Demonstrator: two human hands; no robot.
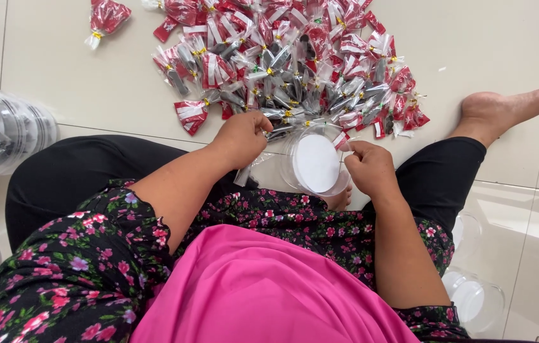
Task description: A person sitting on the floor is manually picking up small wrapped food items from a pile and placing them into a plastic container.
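The left hand (242, 136) has its fingers curled around a clear-wrapped packet (280, 131) at the near edge of the packet pile (295, 60) on the floor (66, 57). The right hand (370, 168) pinches a small red-and-white packet (342, 140) just above the clear round container (316, 165) between the knees.

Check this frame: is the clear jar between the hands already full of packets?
No, the jar shows only its white bottom, while the packets lie piled on the floor beyond it.

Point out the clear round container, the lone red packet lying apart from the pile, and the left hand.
clear round container (316, 162), head view, on its white base
lone red packet (107, 18), head view, on its red middle
left hand (242, 136), head view, on its back
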